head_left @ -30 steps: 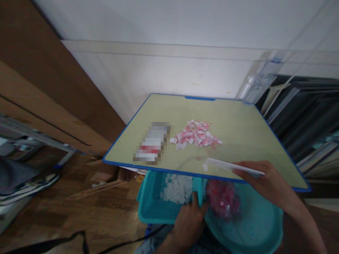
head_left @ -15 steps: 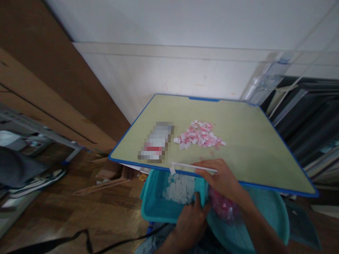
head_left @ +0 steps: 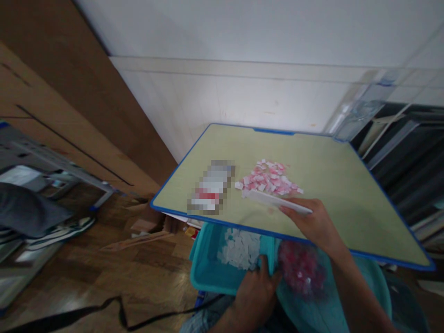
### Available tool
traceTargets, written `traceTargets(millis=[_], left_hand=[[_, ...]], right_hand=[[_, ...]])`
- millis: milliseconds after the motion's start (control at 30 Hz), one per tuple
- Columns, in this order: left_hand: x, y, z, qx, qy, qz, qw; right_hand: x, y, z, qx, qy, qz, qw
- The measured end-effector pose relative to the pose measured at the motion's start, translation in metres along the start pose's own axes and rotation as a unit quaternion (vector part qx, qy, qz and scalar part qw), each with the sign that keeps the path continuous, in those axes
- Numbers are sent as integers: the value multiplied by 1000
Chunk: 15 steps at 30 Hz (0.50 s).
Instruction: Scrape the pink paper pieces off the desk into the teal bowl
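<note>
My right hand [head_left: 314, 217] is closed on one end of a thin, flat white strip [head_left: 274, 200]. Its far end reaches over the front of a pile of small pink and white square pieces [head_left: 268, 178] on a pale green folding table [head_left: 329, 180] with a blue rim. Below the table's front edge, my left hand [head_left: 255, 286] grips the right side of a teal tub [head_left: 211, 280]. Inside the tub lie many whitish pieces [head_left: 239, 249], close to my left fingers.
Left of the pile lies a pixelated flat object [head_left: 211, 187]. Under my right forearm, a clear bag with pink-red contents [head_left: 301, 270] rests in a round teal basin [head_left: 379, 282]. A wall [head_left: 243, 97] stands behind the table, and a black strap [head_left: 166, 317] crosses the lower left.
My right hand has lifted the strip away from the table's front edge, back to the pile. The white piece at that edge no longer shows there. My left hand stays at the tub.
</note>
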<state>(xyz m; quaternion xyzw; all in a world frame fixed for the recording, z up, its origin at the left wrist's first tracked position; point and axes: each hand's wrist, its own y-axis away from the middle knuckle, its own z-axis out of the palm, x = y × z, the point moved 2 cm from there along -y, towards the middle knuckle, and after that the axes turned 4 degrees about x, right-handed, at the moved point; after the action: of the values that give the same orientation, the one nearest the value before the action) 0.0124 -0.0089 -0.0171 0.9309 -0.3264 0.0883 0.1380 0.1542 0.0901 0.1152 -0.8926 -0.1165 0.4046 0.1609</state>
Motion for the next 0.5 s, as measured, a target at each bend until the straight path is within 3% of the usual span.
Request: traceTargets(millis=[133, 300, 500], left_hand=[[0, 1, -2, -1, -1, 1, 1000], [0, 1, -4, -7, 7, -2, 1000], [1, 1, -6, -14, 8, -5, 1000]], right_hand=[[11, -8, 0, 33, 40, -16, 999], [11, -7, -10, 2, 41, -44, 998], [8, -7, -14, 13, 30, 1, 999]])
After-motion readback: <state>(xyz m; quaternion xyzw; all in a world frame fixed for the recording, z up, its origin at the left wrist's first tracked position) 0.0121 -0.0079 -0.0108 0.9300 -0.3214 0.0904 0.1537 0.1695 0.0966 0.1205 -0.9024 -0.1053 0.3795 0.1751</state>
